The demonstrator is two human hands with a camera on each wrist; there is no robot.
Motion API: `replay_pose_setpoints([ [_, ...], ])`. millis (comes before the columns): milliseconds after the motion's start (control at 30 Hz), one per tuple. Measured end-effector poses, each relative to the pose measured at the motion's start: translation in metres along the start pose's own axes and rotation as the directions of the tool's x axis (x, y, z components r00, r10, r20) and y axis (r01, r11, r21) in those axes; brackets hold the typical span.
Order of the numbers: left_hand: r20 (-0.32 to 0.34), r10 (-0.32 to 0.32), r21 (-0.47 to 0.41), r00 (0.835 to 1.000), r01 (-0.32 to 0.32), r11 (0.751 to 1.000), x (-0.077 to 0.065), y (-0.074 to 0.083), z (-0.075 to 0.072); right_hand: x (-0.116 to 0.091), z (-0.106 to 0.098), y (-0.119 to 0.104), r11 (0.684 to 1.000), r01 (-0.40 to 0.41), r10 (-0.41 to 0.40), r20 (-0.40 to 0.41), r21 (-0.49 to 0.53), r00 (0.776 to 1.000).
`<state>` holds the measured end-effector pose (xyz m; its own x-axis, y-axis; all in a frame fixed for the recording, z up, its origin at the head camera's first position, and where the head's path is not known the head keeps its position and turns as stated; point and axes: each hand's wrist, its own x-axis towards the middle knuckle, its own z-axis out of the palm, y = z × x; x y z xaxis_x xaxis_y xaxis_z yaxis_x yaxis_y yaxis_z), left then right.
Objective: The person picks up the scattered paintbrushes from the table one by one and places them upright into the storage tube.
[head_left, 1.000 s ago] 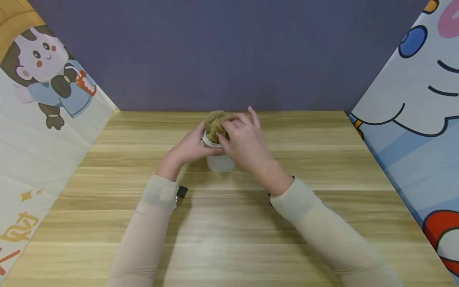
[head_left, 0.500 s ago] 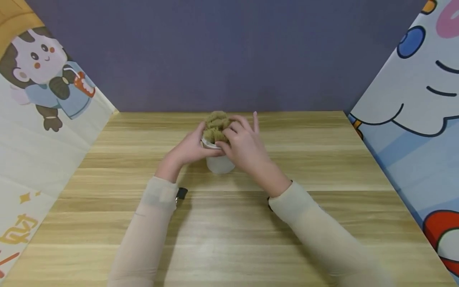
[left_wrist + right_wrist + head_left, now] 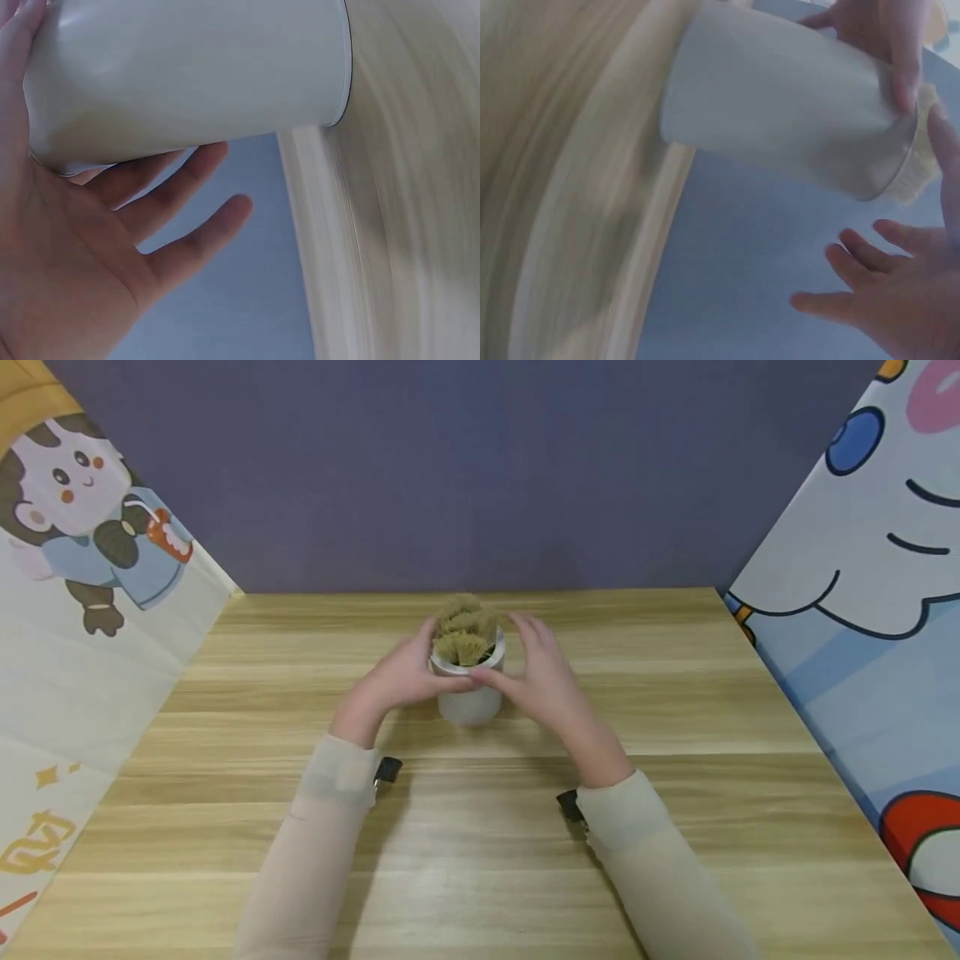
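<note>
A white cylindrical canister [image 3: 470, 706] stands upright on the wooden table, toward its back edge. A fuzzy olive-tan bundle [image 3: 461, 643] sits in its mouth and rises above the rim; the lower part is hidden inside. My left hand [image 3: 397, 677] grips the canister near the top, thumb across the front and fingers round the far left side. On the other side, my right hand [image 3: 547, 681] is spread, its thumb tip right at the front rim. In the right wrist view its other fingers [image 3: 847, 262] are apart from the canister wall.
The wood-grain table [image 3: 465, 860] reaches back to a dark blue-grey wall [image 3: 480, 477]. Cartoon-printed panels stand along the left [image 3: 97, 568] and right [image 3: 840, 635] sides. Dark clips hang at both sleeve cuffs.
My right hand has let go of the fuzzy bundle and drawn right, its fingers opening out. More of the bundle and rim shows. My left hand keeps its grip on the canister.
</note>
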<state>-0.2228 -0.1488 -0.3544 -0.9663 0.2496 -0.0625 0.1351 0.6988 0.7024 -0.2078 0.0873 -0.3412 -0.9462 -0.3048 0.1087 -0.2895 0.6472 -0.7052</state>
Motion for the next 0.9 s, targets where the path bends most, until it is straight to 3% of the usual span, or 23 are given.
replay_pose_setpoints([
  [133,0.018,-0.018,0.077,1.0,0.017,0.997,-0.002,0.011,0.009,-0.01,-0.019,0.004,0.996,-0.08,0.078,0.042,0.046,0.996],
  [400,0.049,-0.039,0.009,0.998,0.039,0.999,-0.002,0.031,0.024,-0.018,-0.052,0.027,0.994,-0.043,0.034,-0.095,-0.096,0.995],
  [567,0.058,-0.008,0.002,0.998,0.008,1.0,0.003,0.043,0.038,-0.017,-0.063,0.046,0.974,-0.132,0.127,-0.04,-0.183,0.991],
  [733,0.067,0.028,0.016,0.997,-0.029,0.999,0.006,0.051,0.049,-0.015,-0.066,0.062,0.963,-0.17,0.176,0.009,-0.211,0.984],
  [900,0.041,0.063,0.043,0.997,-0.065,0.997,0.002,0.055,0.044,-0.013,-0.068,0.072,0.955,-0.193,0.204,0.025,-0.226,0.979],
])
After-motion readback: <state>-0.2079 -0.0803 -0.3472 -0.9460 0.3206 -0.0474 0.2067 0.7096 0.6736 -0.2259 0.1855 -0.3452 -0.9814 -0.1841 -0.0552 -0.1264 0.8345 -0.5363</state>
